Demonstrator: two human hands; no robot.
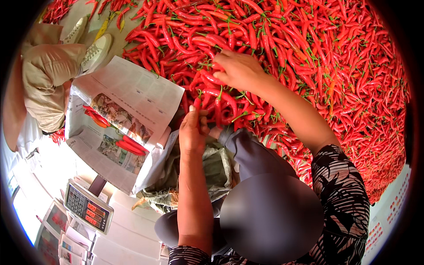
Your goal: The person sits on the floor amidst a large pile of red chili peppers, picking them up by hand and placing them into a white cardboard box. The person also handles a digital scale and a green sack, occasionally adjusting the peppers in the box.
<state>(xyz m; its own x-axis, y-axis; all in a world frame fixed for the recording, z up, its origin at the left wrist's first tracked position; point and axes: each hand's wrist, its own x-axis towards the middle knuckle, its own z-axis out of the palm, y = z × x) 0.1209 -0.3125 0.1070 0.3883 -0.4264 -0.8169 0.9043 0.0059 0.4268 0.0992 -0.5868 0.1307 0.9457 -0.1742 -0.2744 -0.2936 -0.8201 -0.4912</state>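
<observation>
Heap of chillies (309, 57) before me: glossy red with green stalks. Chilli (197, 104) pinched in my left hand (193, 132): red. My sleeves (342, 194): black with white leaf-like print. Newspaper (128, 88): grey-white with colour photographs, red chillies lying on it. Sack (216, 168): grey-green. Weighing scale (87, 212): grey with red digits. Neighbour's shoes (95, 53): cream

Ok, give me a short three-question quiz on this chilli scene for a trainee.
1. True or false: the right hand rests on the heap of red chillies.
2. What does the left hand pinch in its fingers? A) a red chilli B) a knife C) a coin
3. What lies on the open newspaper?

Key: 1 true. 2 A. 3 A few red chillies.
</observation>
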